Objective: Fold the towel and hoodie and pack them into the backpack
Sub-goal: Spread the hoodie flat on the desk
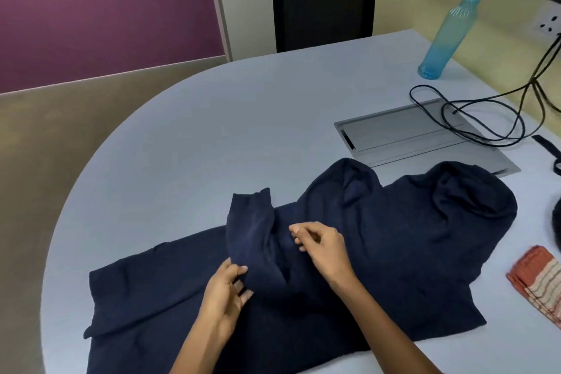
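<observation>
One dark navy hoodie [379, 237] lies spread flat across the near side of a pale blue table [212, 130], its hood bunched toward the right and one sleeve folded in over the body. The left hand [226, 288] pinches the sleeve fabric at its near edge between thumb and fingers. The right hand [318, 247] hovers over the hoodie's middle, fingers loosely curled, holding nothing. A folded orange striped towel [537, 279] rests at the table's right edge.
</observation>
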Tool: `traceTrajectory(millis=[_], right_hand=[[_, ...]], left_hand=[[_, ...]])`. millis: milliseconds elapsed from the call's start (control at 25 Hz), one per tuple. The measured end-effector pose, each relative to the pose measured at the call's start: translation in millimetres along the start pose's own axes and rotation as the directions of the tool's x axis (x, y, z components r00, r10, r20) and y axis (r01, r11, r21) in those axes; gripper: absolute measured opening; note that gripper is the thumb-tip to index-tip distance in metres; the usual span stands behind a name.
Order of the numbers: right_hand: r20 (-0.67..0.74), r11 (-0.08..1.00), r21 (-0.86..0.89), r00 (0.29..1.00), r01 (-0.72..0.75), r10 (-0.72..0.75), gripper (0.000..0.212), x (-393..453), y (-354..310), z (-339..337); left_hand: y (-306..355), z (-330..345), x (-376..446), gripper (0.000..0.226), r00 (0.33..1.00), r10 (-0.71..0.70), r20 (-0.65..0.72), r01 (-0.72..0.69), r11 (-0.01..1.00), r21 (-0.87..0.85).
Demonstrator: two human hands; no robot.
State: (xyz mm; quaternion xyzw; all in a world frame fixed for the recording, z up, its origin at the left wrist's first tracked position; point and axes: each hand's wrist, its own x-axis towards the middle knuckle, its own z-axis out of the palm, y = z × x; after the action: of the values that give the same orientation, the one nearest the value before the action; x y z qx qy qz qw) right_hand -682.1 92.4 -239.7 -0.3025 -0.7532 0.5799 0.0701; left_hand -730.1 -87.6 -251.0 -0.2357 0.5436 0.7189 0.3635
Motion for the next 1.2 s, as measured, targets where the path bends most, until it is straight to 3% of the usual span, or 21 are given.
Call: traceTrajectory(millis=[120, 240, 280, 360, 440, 560, 600, 680, 720, 760, 840, 920, 1000, 1120, 1200], right_hand=[[0.103, 0.994, -0.087, 0.992, -0.065, 0.074, 0.023, -4, -4, 30], [0.129, 0.986, -0.047, 0.978, -0.161, 0.166, 0.037, -12, -6, 50], [0.095, 0.988, -0.058, 0.984, -0.145, 0.150, 0.038, -12, -8, 53], [0.067, 0.996, -0.033, 0.994, -0.084, 0.086, 0.020, -13, -15, 57], [0.141, 0.999, -0.035, 0.990, -0.001, 0.006, 0.006, -21, -26, 64], [0.135, 0.971, -0.168, 0.980, 0.168, -0.146, 0.011, -34, -27, 81], [0.077, 0.961, -0.233, 0.988, 0.150, -0.135, 0.026, -33, -22, 86], [-0.021, 0.967, -0.243, 0.997, -0.078, 0.075, 0.066, -24, -13, 88], [-0.045, 0.965, -0.180, 0.981, -0.191, 0.186, 0.070, -17, -10, 91], [-0.033, 0.965, -0.124, 0.972, -0.233, 0.231, 0.056, -13, -10, 92], [0.021, 0.978, -0.186, 0.994, -0.100, 0.105, 0.021, -16, -15, 98], [0.114, 0.956, -0.241, 0.983, 0.167, -0.143, 0.030, -34, -23, 106], [0.301, 0.888, -0.231, 0.897, 0.398, -0.324, 0.042, -58, -29, 114], [0.539, 0.811, -0.210, 0.756, 0.546, -0.370, 0.048, -91, -36, 125], [0.612, 0.823, -0.189, 0.720, 0.535, -0.327, 0.045, -104, -35, 128]], left_hand=[[-20, -13, -7, 0.017, 0.993, -0.015, -0.116, 0.029, 0.993, 0.112], [-18, -20, -14, 0.023, 0.999, 0.006, -0.041, 0.000, 0.989, 0.150], [-17, -22, -17, 0.023, 0.999, 0.016, -0.028, -0.011, 0.985, 0.173], [-16, -26, -23, 0.018, 0.993, 0.066, -0.095, -0.040, 0.968, 0.246], [-11, -33, -27, 0.025, 0.963, 0.195, -0.188, -0.117, 0.925, 0.363], [7, -43, -34, 0.021, 0.929, 0.304, -0.210, -0.212, 0.904, 0.371], [11, -48, -35, 0.021, 0.933, 0.294, -0.209, -0.210, 0.914, 0.346], [17, -58, -38, 0.017, 0.945, 0.261, -0.198, -0.187, 0.926, 0.327], [18, -62, -40, 0.016, 0.950, 0.245, -0.193, -0.174, 0.930, 0.323], [17, -66, -43, 0.017, 0.956, 0.226, -0.188, -0.161, 0.937, 0.310], [19, -70, -50, 0.025, 0.968, 0.195, -0.158, -0.147, 0.951, 0.272], [27, -72, -56, 0.045, 0.979, 0.162, -0.122, -0.129, 0.963, 0.238], [39, -76, -59, 0.059, 0.987, 0.128, -0.092, -0.106, 0.970, 0.220], [58, -86, -60, 0.047, 0.976, 0.111, -0.187, -0.073, 0.977, 0.198], [66, -96, -65, 0.026, 0.955, 0.123, -0.269, -0.074, 0.980, 0.183]])
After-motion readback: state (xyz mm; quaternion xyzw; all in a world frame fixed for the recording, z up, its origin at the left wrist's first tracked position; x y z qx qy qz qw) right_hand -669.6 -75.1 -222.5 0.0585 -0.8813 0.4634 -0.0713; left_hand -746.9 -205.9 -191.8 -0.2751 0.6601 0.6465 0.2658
